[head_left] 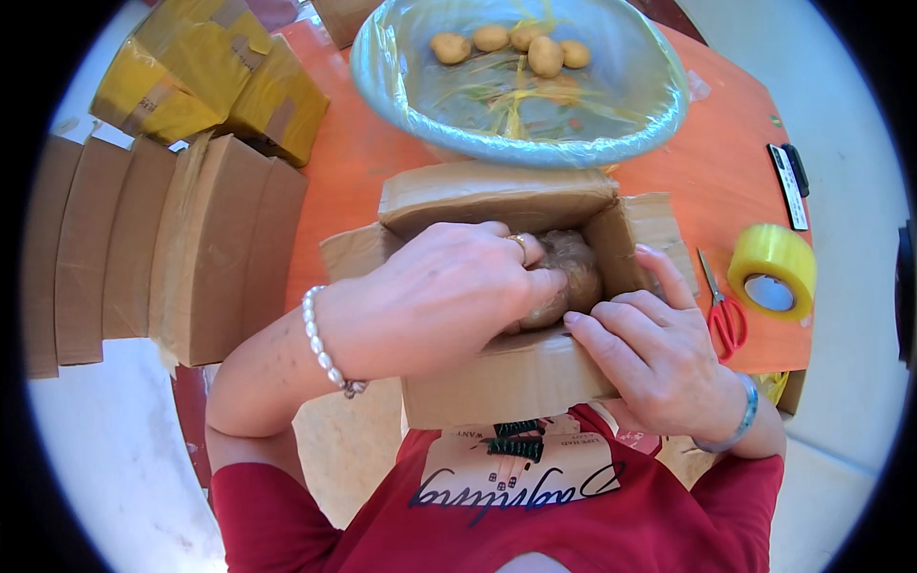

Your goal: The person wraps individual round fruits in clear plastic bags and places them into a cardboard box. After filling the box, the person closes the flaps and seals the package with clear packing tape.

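Note:
An open cardboard box [501, 387] with raised flaps is before me. In it lie brown, rounded things in clear plastic [577, 276], which look like potatoes. My left hand [458, 286], with a ring and a beaded bracelet, reaches in from the left and touches the plastic; its fingertips are hidden. My right hand [645, 344], with a bangle, grips the box at its near right corner, the thumb at the near wall's rim and one finger stretched along the right flap. Several loose potatoes [546, 57] lie in a plastic-lined basin [530, 150] beyond the box.
Red-handled scissors [726, 326] and a yellow roll of packing tape [772, 272] lie right of the box on the orange tabletop [716, 143]. A white-and-black knife-like tool [788, 188] is at the right edge. Cardboard boxes [222, 251] and yellow-taped boxes [193, 64] stand at left.

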Demonstrator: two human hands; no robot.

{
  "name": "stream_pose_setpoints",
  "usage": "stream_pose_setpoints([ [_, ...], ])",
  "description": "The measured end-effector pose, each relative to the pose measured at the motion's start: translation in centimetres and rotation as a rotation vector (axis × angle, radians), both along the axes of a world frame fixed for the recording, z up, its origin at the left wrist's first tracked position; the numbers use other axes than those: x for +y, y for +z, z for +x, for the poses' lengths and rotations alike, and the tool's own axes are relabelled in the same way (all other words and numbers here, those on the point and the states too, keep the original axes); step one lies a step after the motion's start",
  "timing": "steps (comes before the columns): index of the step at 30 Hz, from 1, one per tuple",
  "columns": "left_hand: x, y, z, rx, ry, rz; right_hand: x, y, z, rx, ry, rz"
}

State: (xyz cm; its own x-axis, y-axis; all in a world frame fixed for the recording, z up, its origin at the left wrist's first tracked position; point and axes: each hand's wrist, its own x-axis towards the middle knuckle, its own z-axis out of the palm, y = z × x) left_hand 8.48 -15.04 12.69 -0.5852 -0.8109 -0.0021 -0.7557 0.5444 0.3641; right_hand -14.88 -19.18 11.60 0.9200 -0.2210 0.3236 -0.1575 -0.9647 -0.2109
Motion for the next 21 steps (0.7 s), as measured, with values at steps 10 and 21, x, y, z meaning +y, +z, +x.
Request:
stream_pose_setpoints([
  [10,1.4,1.6,0.5,0.046,0.152,-0.077,0.3,1.6,0.4,-0.034,-0.010,0.135],
  [21,3.8,0.4,4.7,0.002,0.593,-0.280,0.1,0.6,-0.1,-0.093,-0.041,0.006],
])
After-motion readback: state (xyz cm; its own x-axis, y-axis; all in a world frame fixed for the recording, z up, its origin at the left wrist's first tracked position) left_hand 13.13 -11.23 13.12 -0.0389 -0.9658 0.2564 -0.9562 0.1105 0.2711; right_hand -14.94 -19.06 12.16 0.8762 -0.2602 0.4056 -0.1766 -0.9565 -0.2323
